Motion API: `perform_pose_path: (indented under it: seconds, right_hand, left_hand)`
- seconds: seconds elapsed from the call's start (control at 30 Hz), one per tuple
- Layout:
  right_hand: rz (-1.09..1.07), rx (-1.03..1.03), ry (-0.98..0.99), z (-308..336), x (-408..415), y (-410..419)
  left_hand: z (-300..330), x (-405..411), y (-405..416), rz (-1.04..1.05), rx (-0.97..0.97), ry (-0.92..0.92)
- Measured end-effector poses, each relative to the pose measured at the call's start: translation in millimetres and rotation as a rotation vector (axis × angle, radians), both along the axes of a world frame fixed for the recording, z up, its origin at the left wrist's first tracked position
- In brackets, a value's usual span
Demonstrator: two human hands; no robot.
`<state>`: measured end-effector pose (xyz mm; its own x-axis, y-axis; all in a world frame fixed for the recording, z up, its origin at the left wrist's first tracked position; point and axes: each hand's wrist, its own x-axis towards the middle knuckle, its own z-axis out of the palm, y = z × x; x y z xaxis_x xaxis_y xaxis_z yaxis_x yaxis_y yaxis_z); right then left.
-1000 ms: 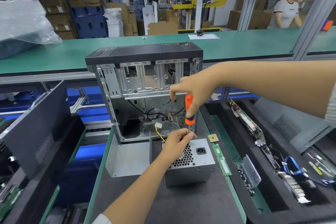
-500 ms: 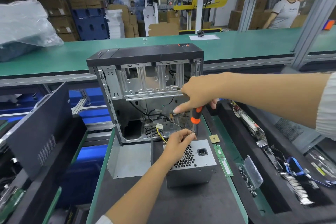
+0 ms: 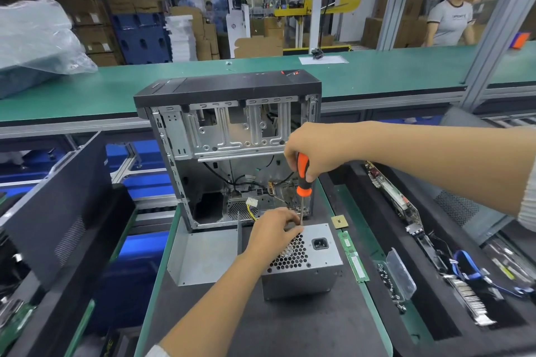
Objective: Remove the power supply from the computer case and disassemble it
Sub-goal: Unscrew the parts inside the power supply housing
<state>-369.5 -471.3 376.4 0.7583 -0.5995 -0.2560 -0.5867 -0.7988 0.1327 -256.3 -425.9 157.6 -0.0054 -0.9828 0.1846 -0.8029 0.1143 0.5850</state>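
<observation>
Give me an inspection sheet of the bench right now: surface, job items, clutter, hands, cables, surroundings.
Surface: dark mat with green edging.
Job's things: power supply out of the case, lying on the mat in front of it; case open, upright.
Clutter: loose metal panel, small chip, RAM sticks, clear screw box.
Hands: left hand rests on the supply; right hand grips the screwdriver, tip down at the supply's top edge.
Cables: loose wires and a white plug inside the case.
Surroundings: trays of boards on the right, green conveyor behind, a person beyond it.

Computer case (image 3: pixel 229 124) walls off the back, bare mat (image 3: pixel 261 324) in front, memory sticks (image 3: pixel 355 258) just right.
</observation>
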Motion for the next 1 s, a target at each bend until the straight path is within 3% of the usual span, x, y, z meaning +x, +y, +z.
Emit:
perform_pose_path:
  seconds: [0.37, 0.47, 0.57, 0.67, 0.73, 0.83, 1.0]
  right_hand:
    - [-0.018, -0.034, -0.109, 20, -10, 10]
    - [-0.018, 0.004, -0.127, 25, -12, 15]
    - [-0.047, 0.104, -0.232, 28, -13, 20]
    - [-0.036, 0.121, -0.248, 22, -9, 27]
    - [-0.017, 0.113, -0.244, 13, -4, 31]
    - [-0.003, 0.126, -0.26, 0, 1, 33]
    - [0.012, 0.159, -0.249, -13, 6, 38]
  left_hand:
    - [11, -6, 0, -0.13, -0.098, -0.492]
    - [14, 1, 1, 0.004, 0.003, -0.144]
    - [14, 20, 8, 0.164, 0.131, 0.403]
    - [16, 40, 18, 0.313, 0.213, 1.076]
    - [19, 52, 25, 0.372, 0.288, 1.372]
    - [13, 62, 35, 0.441, 0.382, 1.38]
    - [-8, 62, 56, 0.325, 0.523, 0.931]
